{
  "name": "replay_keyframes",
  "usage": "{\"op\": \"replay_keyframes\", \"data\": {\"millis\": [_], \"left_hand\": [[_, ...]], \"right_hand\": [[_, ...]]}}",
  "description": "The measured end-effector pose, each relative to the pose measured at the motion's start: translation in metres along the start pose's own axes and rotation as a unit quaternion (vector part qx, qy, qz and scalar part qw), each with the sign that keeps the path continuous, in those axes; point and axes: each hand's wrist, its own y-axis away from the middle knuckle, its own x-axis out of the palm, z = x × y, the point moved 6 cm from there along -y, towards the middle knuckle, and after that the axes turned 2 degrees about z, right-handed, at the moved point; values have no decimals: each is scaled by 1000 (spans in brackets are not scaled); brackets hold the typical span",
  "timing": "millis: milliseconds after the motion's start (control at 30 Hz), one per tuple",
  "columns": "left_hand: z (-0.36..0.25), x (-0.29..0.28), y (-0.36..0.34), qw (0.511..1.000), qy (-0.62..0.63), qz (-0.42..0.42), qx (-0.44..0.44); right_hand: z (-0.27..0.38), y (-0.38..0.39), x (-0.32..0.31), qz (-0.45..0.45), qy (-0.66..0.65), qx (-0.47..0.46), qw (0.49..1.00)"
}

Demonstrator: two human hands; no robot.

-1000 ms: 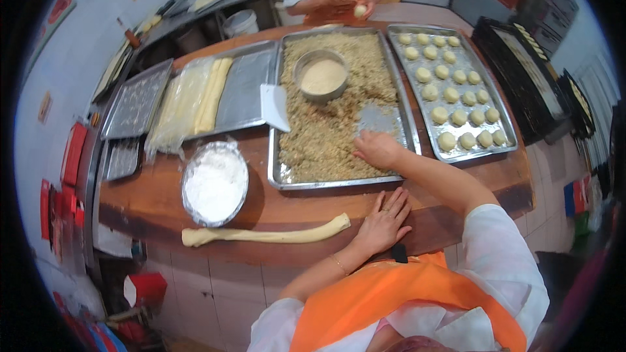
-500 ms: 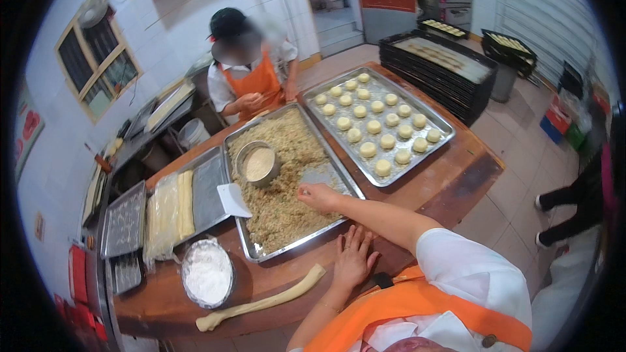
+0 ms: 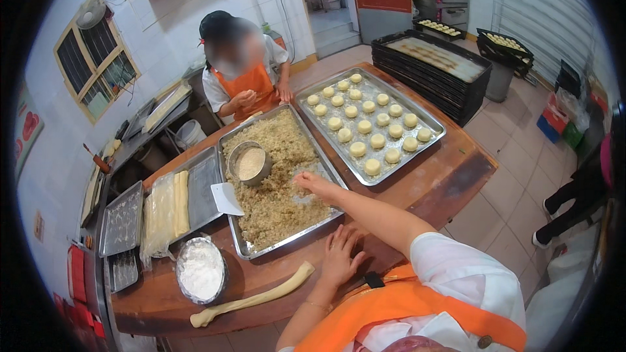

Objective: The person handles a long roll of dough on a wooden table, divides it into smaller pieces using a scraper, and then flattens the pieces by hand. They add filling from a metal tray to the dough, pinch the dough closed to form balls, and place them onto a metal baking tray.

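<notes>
Looking in on a bakery workroom! Seeing dough rounds (image 3: pixel 364 126) on a metal tray (image 3: pixel 369 88) right of centre, crumbly mix (image 3: pixel 266 214) filling a second tray (image 3: pixel 246 249) mid-frame, black baking pans (image 3: pixel 424 81) stacked upper right, and catching an orange apron (image 3: pixel 248 89) beyond the wooden bench (image 3: pixel 460 164)!

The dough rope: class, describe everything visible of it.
The dough rope is long, pale yellow and smooth-looking, gently curved, its left end knobbed. It lies near the wearer's edge of the wooden table, left end before the bowl of white powder, right end beside the left hand. Only the table appears to touch it.
</notes>
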Motion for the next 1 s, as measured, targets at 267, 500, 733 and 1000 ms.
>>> {"op": "replay_keyframes", "data": {"millis": [267, 500, 733, 1000], "left_hand": [[5, 5, 47, 997, -65, 6, -50], [8, -39, 34, 998, -29, 50, -28], [66, -12, 50, 676, 688, -91, -249], [95, -64, -2, 529, 789, -239, -204]], "right_hand": [[29, 26, -2, -82, -277, 61, 955], [17, 20, 1, -64, -14, 1, 998], [35, 23, -9, -12, -48, -10, 999], [10, 25, 1, -5, -104, 75, 992]]}}
